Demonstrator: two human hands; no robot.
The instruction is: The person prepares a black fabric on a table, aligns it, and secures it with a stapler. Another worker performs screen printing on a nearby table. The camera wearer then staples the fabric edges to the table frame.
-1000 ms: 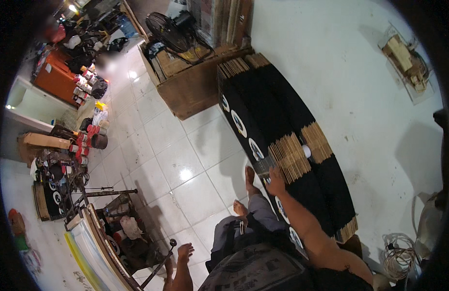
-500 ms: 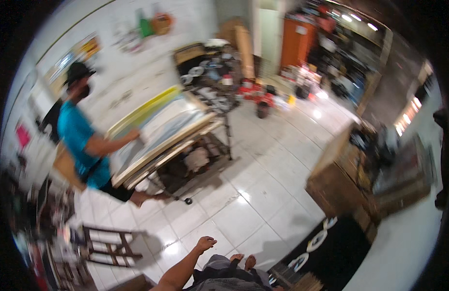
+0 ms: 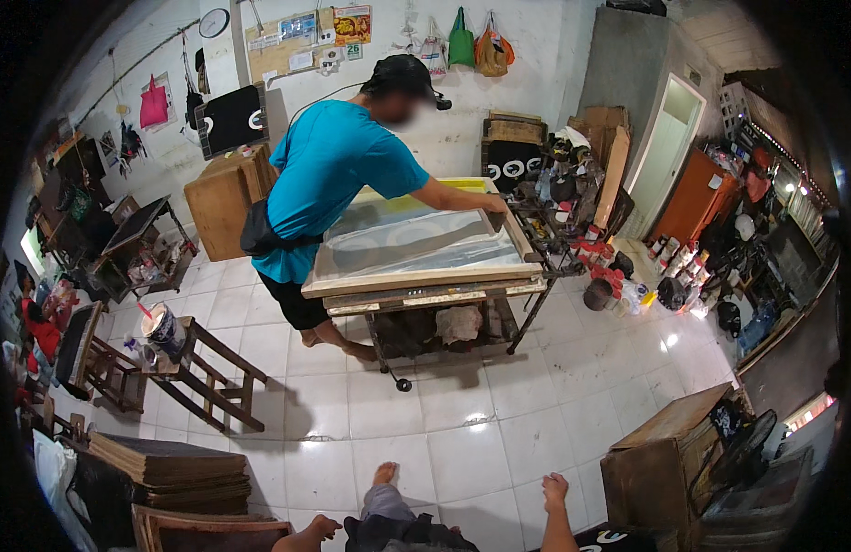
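High on the wall above me, top centre of the frame, hangs a rectangular yellow-and-red poster (image 3: 351, 23), and just left of it a pale board with small paper sheets pinned on it (image 3: 283, 41). Right of the poster hang a green carrier bag (image 3: 460, 41) and an orange one (image 3: 491, 51). At upper left a pink bag (image 3: 153, 106) hangs on the wall. A brown cardboard box (image 3: 221, 202) stands at left centre. Red and white paint tubs (image 3: 598, 262) cluster right of centre. I see no screens.
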